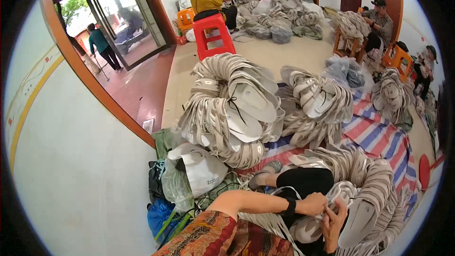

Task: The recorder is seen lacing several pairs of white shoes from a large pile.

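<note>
My left hand (313,204), with a black band at the wrist, is closed in a pinch over my lap. My right hand (334,222) meets it there, thumb and fingers bent together. Between the fingertips is part of a whitish shoe piece (342,190) with strap-like loops; its exact form is partly hidden by my fingers. Right beside my right hand lies a pale sole-shaped shoe piece (360,223). Thin whitish strips (270,220) hang below my left forearm. A curved row of stacked shoe pieces (374,175) bends around my right side.
Tied bundles of shoe pieces (246,104) stand ahead, with another bundle (320,97) farther right. They rest on a striped sheet (379,132). A white bag (196,168) and blue bag (163,218) sit at my left. Beyond are a red stool (213,35) and several seated people.
</note>
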Motion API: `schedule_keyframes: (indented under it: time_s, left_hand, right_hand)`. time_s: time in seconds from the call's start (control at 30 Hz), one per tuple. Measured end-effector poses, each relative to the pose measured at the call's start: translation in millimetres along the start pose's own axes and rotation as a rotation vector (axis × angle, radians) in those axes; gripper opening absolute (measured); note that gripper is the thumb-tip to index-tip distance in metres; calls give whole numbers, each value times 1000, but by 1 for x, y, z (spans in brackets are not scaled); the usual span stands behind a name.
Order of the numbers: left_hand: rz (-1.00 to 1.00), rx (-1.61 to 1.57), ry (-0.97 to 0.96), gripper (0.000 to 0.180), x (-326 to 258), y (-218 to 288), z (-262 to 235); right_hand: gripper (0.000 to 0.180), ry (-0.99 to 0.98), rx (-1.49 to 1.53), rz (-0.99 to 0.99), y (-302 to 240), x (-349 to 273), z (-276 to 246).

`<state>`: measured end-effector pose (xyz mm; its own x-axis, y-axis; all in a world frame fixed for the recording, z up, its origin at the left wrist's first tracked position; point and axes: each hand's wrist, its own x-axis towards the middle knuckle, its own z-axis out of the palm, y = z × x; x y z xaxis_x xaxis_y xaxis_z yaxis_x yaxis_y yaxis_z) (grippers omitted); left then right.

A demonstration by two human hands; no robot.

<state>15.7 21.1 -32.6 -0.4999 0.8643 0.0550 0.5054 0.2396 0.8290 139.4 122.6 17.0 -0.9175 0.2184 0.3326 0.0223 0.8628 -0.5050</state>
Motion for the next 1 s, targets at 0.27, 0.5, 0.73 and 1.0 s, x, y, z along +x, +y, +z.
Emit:
schedule_keyframes:
  time_s: [0.27,0.5,0.73,1.0]
  left_hand:
    - [194,-225,74,16,-8,2,-12]
    - [246,181,-72,16,-1,-4,-18]
    - [-41,-274,-209,10,2,14,-22]
    - [67,-205,-345,9,4,6,-31]
  right_hand:
    - [10,35,-132,6,4,8,9]
    - [14,-14,-173,-95,17,18,8]
    - [15,136,-204,-33,10,9,14]
    - [32,293,-667,103,61,-18,-82]
